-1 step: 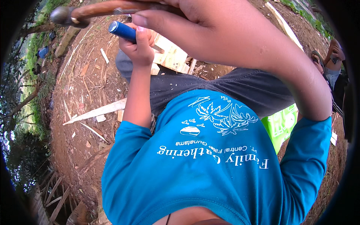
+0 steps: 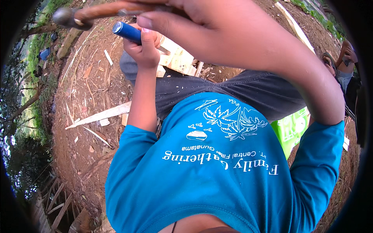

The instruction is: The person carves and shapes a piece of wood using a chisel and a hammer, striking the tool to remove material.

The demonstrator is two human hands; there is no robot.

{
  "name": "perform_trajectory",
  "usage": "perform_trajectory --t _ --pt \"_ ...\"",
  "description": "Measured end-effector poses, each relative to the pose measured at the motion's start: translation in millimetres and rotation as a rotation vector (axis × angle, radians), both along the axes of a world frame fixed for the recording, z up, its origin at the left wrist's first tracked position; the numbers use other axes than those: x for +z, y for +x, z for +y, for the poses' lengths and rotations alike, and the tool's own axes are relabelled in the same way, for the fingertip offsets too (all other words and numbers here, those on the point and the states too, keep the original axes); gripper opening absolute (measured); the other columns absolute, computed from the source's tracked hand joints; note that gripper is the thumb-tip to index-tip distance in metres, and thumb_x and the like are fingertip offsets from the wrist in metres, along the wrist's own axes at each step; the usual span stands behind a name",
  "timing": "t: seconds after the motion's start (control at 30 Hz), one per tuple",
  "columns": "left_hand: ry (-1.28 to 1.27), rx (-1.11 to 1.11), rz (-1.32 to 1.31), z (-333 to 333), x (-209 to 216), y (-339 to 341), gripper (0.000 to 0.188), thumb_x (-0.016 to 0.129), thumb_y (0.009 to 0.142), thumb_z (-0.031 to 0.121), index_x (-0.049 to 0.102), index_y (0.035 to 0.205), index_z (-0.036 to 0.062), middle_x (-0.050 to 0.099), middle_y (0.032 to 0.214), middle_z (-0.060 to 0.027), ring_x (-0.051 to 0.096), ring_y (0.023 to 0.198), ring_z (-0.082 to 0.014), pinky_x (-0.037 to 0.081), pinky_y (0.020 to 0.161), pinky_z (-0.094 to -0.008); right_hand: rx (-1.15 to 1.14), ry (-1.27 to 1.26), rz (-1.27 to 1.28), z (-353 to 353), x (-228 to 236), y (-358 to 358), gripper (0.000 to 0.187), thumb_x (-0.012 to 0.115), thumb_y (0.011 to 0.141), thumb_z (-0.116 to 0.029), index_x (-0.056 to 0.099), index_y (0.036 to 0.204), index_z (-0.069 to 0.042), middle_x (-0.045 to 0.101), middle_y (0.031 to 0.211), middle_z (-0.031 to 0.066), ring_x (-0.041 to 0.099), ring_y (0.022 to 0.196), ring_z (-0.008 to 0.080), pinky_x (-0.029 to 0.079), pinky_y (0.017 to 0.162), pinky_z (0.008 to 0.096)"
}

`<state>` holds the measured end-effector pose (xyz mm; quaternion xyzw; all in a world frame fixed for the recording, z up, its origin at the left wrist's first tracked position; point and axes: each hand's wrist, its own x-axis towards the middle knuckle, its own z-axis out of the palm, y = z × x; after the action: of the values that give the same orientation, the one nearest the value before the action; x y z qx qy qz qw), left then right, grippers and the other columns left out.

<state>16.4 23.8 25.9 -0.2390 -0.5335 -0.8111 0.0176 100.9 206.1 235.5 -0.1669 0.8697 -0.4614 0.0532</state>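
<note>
Soft, even daylight lights a fisheye-warped, black-rimmed view, the right hand [image 2: 198, 29] slightly blurred

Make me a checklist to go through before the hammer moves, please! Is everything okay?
1. Left hand wrapped around the blue handle: ok.
2. Right hand holding the hammer: ok, its wooden handle runs into the grip, partly cut off by the picture's edge.
3. Blue handle's end sticking out past the left thumb: ok.
4. Hammer head apart from the blue handle: ok, a gap shows between them.
5. Gloves on both hands: not ok, they are bare.
6. Tool's far tip resting on the pale wood: cannot tell, the contact is hidden.
</note>
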Motion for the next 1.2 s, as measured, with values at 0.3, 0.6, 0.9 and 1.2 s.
perform_trajectory --t 0.3,0.6,0.9,1.2 --pt "-0.046 0.003 -0.038 -4 -13 -2 0.016 0.059 0.102 0.014 0.045 0.098 0.0067 0.044 0.059 0.0005 0.038 0.046 -0.0049 0.033 0.04 -0.0238 0.116 -0.144 -0.109 15 -6 -19 0.022 0.052 0.1 -0.015 0.064 0.104 0.003 0.067 0.08 0.0229 0.068 0.072 0.037 0.054 0.07 0.0476" --pt "-0.048 -0.061 -0.063 4 -10 2 0.02 0.059 0.104 0.018 0.045 0.095 0.0071 0.044 0.06 0.0021 0.039 0.047 -0.0045 0.033 0.043 -0.0226 -0.047 -0.137 0.127 16 -13 2 0.02 0.053 0.1 -0.013 0.064 0.107 0.002 0.063 0.073 0.0165 0.061 0.061 0.0296 0.047 0.059 0.0413" --pt "-0.126 0.006 0.064 21 5 -5 0.02 0.061 0.103 0.018 0.048 0.097 0.0044 0.049 0.063 0.0009 0.043 0.05 -0.004 0.035 0.044 -0.0223 0.138 -0.252 -0.173 52 -2 -1 0.018 0.054 0.099 -0.011 0.063 0.108 0.002 0.062 0.072 0.0153 0.06 0.061 0.028 0.048 0.059 0.0407" --pt "-0.096 0.019 0.105 21 -6 -3 0.018 0.063 0.1 0.013 0.049 0.1 0.0023 0.052 0.068 0.0004 0.047 0.053 -0.0042 0.039 0.045 -0.0218 0.012 -0.017 -0.153 29 7 -7 0.019 0.054 0.098 -0.013 0.062 0.102 0.003 0.067 0.078 0.0206 0.066 0.072 0.0381 0.053 0.068 0.0481"
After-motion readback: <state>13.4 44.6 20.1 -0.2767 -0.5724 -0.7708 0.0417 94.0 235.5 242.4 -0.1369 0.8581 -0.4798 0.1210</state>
